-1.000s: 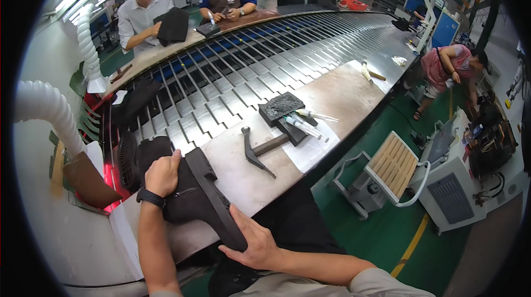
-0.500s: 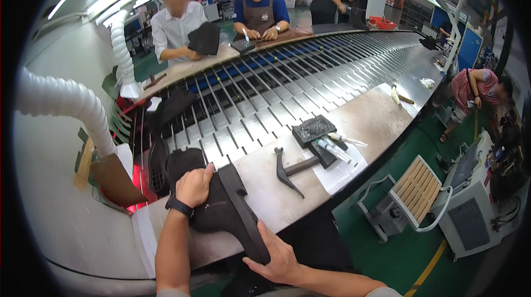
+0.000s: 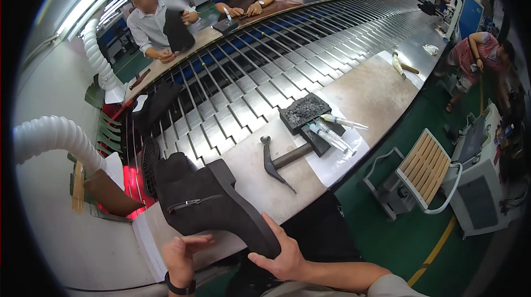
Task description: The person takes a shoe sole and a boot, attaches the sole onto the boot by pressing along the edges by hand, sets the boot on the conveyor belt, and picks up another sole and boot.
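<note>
A black ankle boot lies on its side on the pale bench edge, its zipper up and its sole turned to the right. My right hand is wrapped around the toe, thumb on the upper and fingers along the sole. Just below the boot's upper, my left hand holds nothing, its fingers stretched out, with a dark band at the wrist. To the right of the boot lies a hammer with a curved dark head. Beyond it are a rough black block and several syringes on white paper.
A slatted metal conveyor runs along the bench. Two people sit across it, one holding a dark boot piece. White flexible ducts and a red-lit opening stand left. A pale-handled hammer lies at the far right.
My left hand has let go of the boot's shaft and drawn back toward me, uncovering the zipper. The right hand keeps its hold on the toe. The view has shifted.
</note>
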The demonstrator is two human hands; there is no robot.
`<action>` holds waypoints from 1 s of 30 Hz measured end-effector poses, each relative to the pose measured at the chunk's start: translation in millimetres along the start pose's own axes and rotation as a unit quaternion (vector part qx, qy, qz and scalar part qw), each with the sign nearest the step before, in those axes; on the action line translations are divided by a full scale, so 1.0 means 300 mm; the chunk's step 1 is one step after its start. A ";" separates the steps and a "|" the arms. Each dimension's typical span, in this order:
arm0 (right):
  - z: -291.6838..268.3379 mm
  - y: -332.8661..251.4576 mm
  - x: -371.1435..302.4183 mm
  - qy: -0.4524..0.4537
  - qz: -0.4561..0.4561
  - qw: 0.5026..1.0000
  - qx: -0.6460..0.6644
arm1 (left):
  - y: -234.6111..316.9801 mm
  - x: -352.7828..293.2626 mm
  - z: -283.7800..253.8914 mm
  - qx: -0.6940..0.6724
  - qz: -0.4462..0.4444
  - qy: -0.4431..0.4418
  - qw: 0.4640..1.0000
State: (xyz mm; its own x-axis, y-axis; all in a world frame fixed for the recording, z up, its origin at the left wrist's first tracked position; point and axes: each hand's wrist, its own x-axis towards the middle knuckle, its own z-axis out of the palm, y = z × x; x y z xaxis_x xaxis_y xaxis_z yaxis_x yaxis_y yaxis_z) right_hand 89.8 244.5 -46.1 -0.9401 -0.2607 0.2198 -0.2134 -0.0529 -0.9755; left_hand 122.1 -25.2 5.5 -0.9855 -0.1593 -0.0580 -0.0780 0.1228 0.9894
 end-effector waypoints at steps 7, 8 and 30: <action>0.030 0.022 0.004 -0.034 -0.069 0.997 0.012 | 0.047 0.207 0.180 -0.318 0.046 0.152 0.935; 0.040 0.041 0.005 -0.051 -0.060 0.997 -0.001 | 0.066 0.266 0.168 -0.322 0.056 0.172 0.929; -0.323 0.539 -0.022 -0.158 0.137 0.925 -0.318 | 0.043 1.415 0.568 0.185 0.201 0.125 0.954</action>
State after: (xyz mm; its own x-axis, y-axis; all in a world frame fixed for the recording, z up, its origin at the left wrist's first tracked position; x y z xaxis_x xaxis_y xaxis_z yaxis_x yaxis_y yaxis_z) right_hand 35.7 331.2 -204.7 -0.8784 -0.4552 -0.1455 -0.1874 0.6083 -0.7713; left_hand -323.0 75.5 -29.2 -0.8835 -0.2496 0.3963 0.2059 0.5531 0.8073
